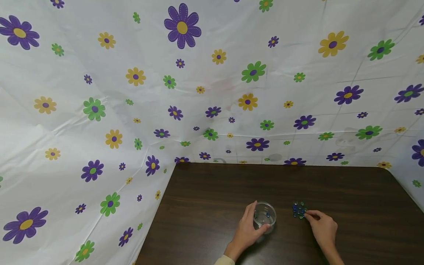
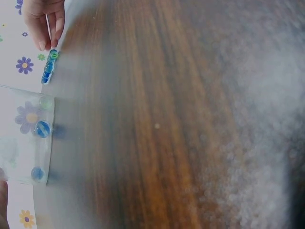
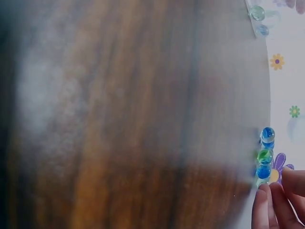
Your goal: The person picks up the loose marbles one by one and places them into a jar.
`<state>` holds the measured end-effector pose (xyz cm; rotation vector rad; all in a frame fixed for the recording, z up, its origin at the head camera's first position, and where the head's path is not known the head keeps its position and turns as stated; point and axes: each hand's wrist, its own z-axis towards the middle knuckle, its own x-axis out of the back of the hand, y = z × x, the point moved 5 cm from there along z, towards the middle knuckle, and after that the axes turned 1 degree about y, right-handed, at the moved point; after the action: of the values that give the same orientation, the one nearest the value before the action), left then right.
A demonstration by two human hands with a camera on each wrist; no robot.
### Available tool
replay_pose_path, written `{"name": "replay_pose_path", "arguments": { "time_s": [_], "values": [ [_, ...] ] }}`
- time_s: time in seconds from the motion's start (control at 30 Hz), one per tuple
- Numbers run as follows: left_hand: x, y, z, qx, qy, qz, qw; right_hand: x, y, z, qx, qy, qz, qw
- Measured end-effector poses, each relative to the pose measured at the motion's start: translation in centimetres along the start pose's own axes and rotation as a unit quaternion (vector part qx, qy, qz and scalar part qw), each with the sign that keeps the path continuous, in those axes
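Observation:
My left hand [image 1: 246,228] grips a clear round cup [image 1: 271,229] by its side, thumb at the near side and fingers at the far side. A few blue and greenish glass marbles lie in its bottom; a blue marble [image 2: 42,129] shows through the wall in the left wrist view. To the right, several blue and green marbles [image 1: 297,209] sit close together on the table. My right hand [image 1: 322,226] is at their right edge, thumb and fingertips pinched on a marble that the fingers mostly hide. In the right wrist view the fingers [image 3: 281,210] meet beside the marbles [image 3: 264,155].
The dark brown wooden table [image 1: 205,195] lies under everything. Behind it and along the sides hangs a white flower-print sheet [image 1: 198,92]. Bare tabletop separates the cup from the marble group.

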<state>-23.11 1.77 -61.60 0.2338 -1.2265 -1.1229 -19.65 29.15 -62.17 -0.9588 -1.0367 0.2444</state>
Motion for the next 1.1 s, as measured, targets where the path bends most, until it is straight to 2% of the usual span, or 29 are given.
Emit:
{"name": "replay_pose_path", "arguments": {
  "time_s": [0.43,1.1],
  "values": [
    [0.0,0.0,0.0,-0.003,-0.001,-0.002,1.0000,-0.4,0.0,0.2,0.022,-0.002,0.000,1.000],
    [0.3,0.3,0.1,-0.007,-0.004,0.004,1.0000,-1.0,0.2,0.7,0.024,-0.030,0.000,0.999]
  ]
}}
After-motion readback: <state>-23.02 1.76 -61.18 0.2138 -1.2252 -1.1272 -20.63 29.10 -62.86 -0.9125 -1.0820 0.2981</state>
